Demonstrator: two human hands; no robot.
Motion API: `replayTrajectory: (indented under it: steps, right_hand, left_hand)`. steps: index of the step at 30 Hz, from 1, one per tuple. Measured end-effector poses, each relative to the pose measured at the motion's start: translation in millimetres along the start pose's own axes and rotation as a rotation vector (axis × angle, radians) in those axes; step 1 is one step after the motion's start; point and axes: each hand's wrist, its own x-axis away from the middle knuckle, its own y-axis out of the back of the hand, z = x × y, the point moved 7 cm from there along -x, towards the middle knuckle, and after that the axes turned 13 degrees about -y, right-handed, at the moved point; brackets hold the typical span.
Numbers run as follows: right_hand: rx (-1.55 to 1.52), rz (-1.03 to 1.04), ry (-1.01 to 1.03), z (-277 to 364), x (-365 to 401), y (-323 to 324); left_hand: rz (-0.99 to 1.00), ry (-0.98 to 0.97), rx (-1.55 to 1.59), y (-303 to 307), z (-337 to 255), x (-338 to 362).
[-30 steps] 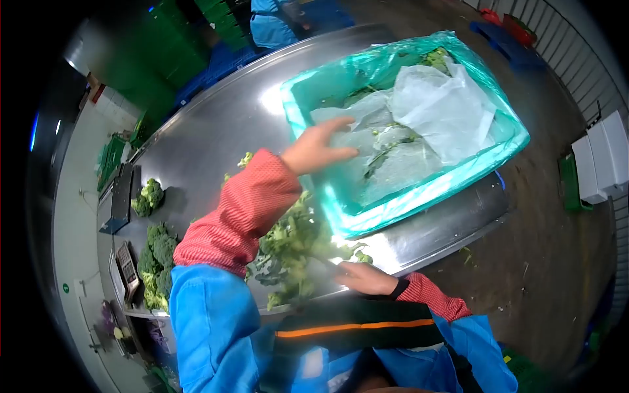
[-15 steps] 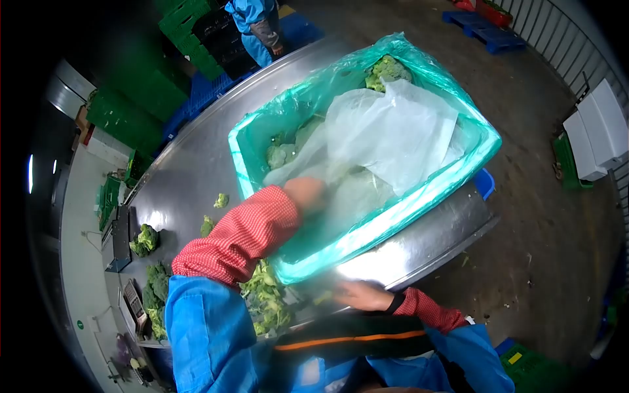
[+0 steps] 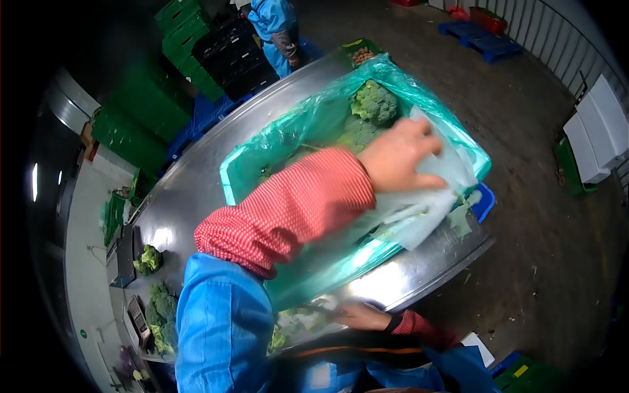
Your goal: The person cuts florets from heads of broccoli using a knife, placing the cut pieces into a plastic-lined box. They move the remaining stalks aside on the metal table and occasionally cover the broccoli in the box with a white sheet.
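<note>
Drawn rightward since the earlier frame, the crumpled, translucent white sheet [image 3: 458, 160] drapes the teal-lined bin [image 3: 227, 175] at four o'clock, with the right hand [image 3: 364, 317] at six, knobbly broccoli [image 3: 375, 101] at twelve, and the left hand [image 3: 396, 160] over the sheet, hands apart, grips impossible to tell.

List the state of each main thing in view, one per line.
Green liner: open at the top
White sheet: creased, lapping over the liner's near edge
Broccoli heads near the liner's far corner: uncovered
Left hand: thumb and fingers apart over the sheet; grip unclear
Right hand: by the table's near edge; hold unclear
</note>
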Motion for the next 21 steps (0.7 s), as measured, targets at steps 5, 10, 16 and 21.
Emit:
replayTrajectory:
  steps: [5,10,16,21]
  right_hand:
    - [-0.085,0.168,-0.033,57,22,51]
    - [-0.19,0.145,0.004,35,10,45]
    - [-0.2,0.167,-0.053,30,8,54]
    - [-0.148,0.249,0.031,38,13,58]
  left_hand:
    - [0.344,0.199,0.005,-146,89,92]
    - [0.254,0.432,0.001,-179,54,62]
    - [0.56,-0.036,0.431,-130,81,50]
    - [0.335,0.684,0.247,-26,169,39]
